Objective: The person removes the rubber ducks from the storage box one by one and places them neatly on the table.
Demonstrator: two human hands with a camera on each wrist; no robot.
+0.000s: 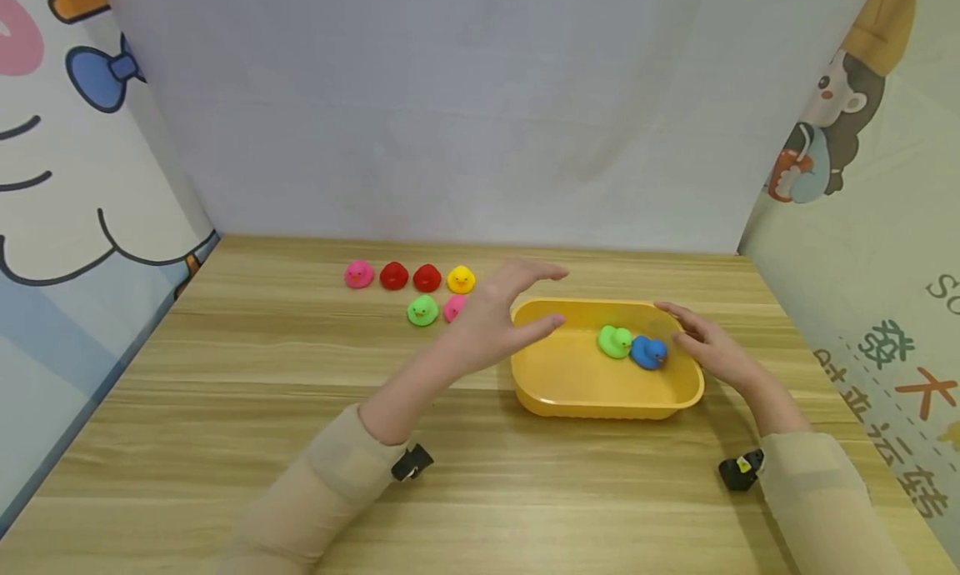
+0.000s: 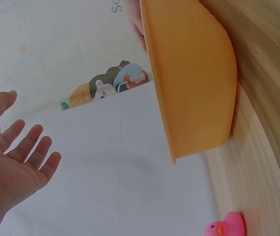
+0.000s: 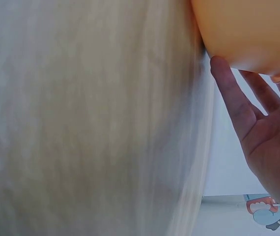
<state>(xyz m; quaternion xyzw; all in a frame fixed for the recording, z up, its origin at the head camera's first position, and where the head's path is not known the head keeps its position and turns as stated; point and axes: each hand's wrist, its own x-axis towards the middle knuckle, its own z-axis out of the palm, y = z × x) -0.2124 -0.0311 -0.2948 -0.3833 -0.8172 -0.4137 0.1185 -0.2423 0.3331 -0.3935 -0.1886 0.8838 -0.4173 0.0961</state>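
Observation:
A yellow plastic tub [image 1: 577,396] stands on the table, with a green rubber duck [image 1: 615,342] and a blue rubber duck [image 1: 648,352] side by side in its right half. My left hand [image 1: 491,321] hovers by the tub's left end, thumb and fingers spread apart with nothing between them; the left wrist view also shows this empty palm. At the tub's right end is my right hand [image 1: 708,346], its fingertips against the rim. In the right wrist view, extended fingers [image 3: 233,96] meet the tub's outer wall [image 3: 253,34].
Behind my left hand, a row holds a pink duck [image 1: 359,274], two red ducks [image 1: 393,276] and a yellow duck [image 1: 461,280]. In front are a green duck [image 1: 423,311] and a partly hidden pink duck [image 1: 453,308]. A pale curtain [image 1: 480,117] hangs behind the wooden table [image 1: 225,442].

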